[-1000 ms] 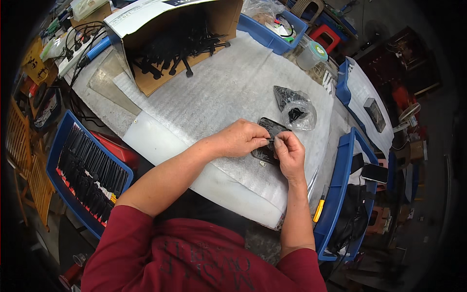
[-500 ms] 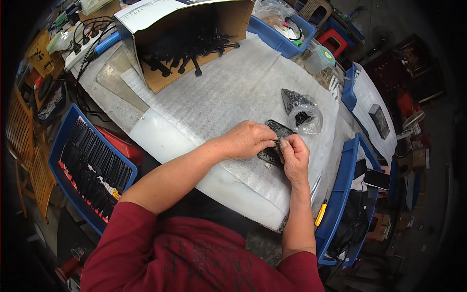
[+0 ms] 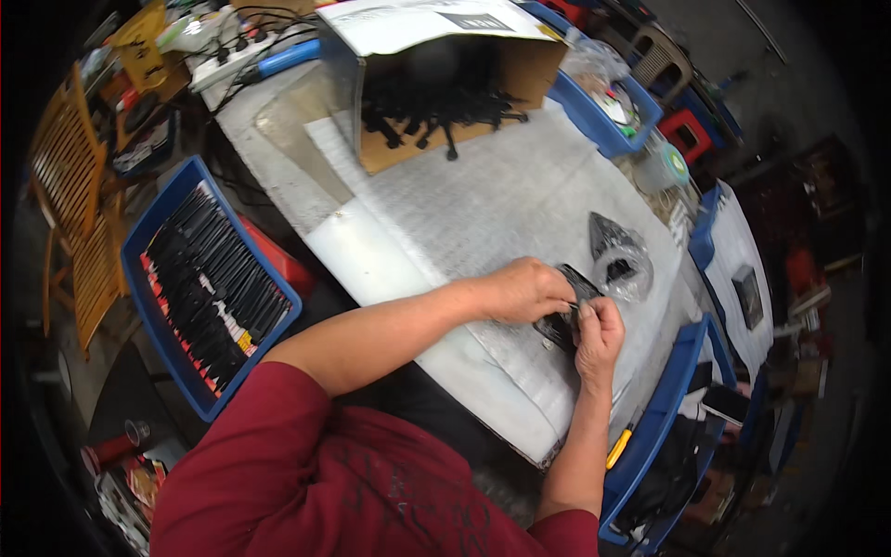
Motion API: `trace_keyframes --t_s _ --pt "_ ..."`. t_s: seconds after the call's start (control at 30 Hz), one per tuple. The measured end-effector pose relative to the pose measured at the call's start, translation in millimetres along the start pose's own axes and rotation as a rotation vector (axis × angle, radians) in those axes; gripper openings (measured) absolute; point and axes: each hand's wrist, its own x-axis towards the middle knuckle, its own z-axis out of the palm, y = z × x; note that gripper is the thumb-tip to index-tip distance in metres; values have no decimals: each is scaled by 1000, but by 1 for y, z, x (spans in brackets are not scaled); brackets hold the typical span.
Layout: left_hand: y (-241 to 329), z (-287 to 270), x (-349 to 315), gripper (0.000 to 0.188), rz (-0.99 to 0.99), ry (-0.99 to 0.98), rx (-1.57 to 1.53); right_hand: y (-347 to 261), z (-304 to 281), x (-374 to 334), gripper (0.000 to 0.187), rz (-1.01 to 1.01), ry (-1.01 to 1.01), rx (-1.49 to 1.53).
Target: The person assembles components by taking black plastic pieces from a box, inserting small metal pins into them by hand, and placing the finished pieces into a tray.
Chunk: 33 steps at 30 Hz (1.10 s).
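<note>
My left hand [image 3: 529, 291] and my right hand [image 3: 599, 336] meet over the worktable, both with thumb and fingers pinched together. Whatever lies between the fingertips is too small to make out. Beneath them is a flat, black, glossy piece [image 3: 577, 281], partly covered by the hands. Just beyond it, a clear plastic bag [image 3: 631, 271] with black parts inside rests on the grey-white foam sheet [image 3: 492, 200].
An open cardboard box [image 3: 509, 79] of black parts stands at the back. A blue tray [image 3: 249, 232] of black packed pieces is at left. At right are a blue bin [image 3: 661, 422] and a yellow-handled tool [image 3: 618, 449]. A clear tub [image 3: 664, 169] sits at far right.
The whole scene has shifted and turned a little in the picture as my head moved. Both hands stay pinched together over the black piece.
</note>
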Motion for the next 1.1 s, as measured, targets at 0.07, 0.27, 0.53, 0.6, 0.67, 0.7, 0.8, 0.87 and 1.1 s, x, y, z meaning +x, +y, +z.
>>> trace_keyframes --t_s 0.07,0.27,0.53,0.6,0.67,0.7,0.8,0.87,1.1 --pt "2 0 0 10 106 46 88 -3 2 0 14 29 -27 55" --pt "6 3 -3 11 36 118 115 5 3 5 13 -83 -10 -9" --pt "13 -3 -3 16 -175 -35 -104 19 -4 9 15 -131 -94 63" --pt "24 -3 1 16 -162 -15 -25 15 -8 5 15 -121 -71 98" --pt "28 4 2 13 -140 35 85 11 -8 2 15 -131 -78 134" --pt "29 8 1 13 -145 41 93 7 -8 1 15 -109 -37 150" --pt "35 12 0 11 -118 99 199 14 -18 2 14 -66 -24 182" --pt "35 14 -2 11 -123 134 221 14 -15 5 17 -53 2 189" --pt "37 13 -13 6 -108 180 378 10 -2 2 14 -37 -30 250"
